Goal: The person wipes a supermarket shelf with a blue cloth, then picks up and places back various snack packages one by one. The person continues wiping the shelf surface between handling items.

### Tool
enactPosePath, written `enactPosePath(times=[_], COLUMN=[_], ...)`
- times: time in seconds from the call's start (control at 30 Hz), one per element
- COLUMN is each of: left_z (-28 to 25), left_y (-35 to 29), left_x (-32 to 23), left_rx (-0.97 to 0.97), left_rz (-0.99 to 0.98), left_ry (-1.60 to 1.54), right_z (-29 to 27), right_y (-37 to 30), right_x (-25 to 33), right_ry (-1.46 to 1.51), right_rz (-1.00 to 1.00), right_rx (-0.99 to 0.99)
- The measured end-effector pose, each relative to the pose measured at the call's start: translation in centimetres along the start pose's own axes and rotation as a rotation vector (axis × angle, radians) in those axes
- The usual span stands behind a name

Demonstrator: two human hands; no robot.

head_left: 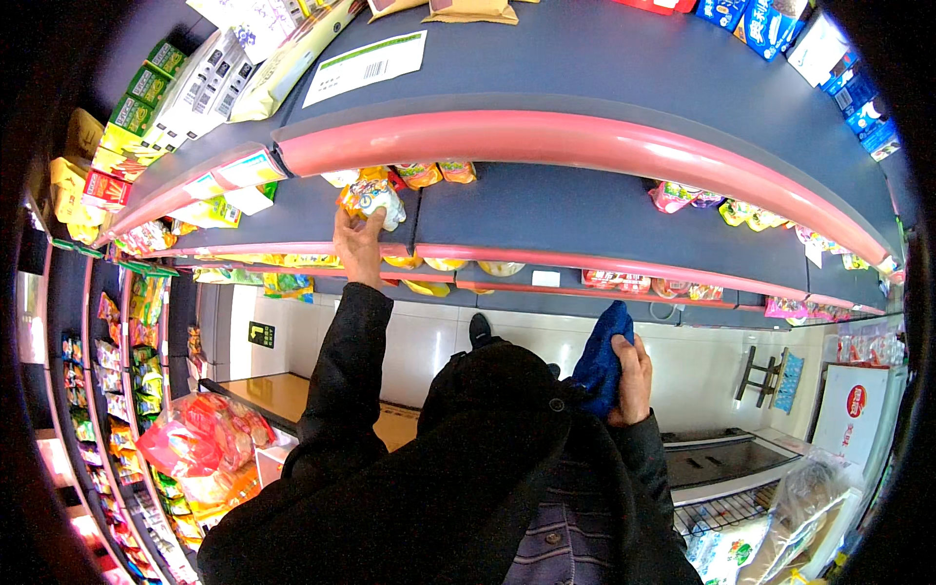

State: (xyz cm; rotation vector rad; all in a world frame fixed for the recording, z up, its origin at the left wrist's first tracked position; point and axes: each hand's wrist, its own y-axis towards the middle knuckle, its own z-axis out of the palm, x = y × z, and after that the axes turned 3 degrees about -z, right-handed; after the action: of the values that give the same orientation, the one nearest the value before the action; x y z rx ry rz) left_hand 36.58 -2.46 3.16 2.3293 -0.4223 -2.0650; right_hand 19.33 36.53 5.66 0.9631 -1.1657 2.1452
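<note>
My left hand point(362, 244) reaches to the middle shelf and grips a small orange and white snack packet point(375, 198) at the shelf's front edge. Its fingers wrap the lower side of the packet. Just behind it, several more orange packets point(419, 175) stand partly hidden under the upper shelf. At my right side, in front of my body, my right hand point(632, 378) is closed around a folded dark blue cloth point(602, 359). The cloth's upper end sticks out past the fingers.
A pink-edged upper shelf point(526, 136) overhangs the middle shelf point(565, 210). Purple and yellow packets point(673, 197) sit to its right. Lower left, a red bag of goods point(210, 439) rests near a packed side rack point(117, 390). A white box point(846, 414) stands at right.
</note>
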Motion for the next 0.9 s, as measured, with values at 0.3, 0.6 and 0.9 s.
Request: enactPosePath(times=[0.3,0.6,0.9], left_z=[1.8,5.9,8.0], left_y=[-7.9,-16.3,-16.5], left_x=[-6.4,-10.4,-13.2], left_rx=[0.146,0.499,0.381], left_rz=[-0.311,-0.386,-0.280], left_ry=[-0.652,-0.524,-0.583], right_z=[1.5,9.0,6.2], right_y=[-1.0,-0.4,-3.7], right_x=[0.7,8.0,2.5], right_ry=[-0.161,-0.787,-1.154], right_rz=[-0.012,-0.885,-0.954], right_rx=[0.056,0.331,0.698])
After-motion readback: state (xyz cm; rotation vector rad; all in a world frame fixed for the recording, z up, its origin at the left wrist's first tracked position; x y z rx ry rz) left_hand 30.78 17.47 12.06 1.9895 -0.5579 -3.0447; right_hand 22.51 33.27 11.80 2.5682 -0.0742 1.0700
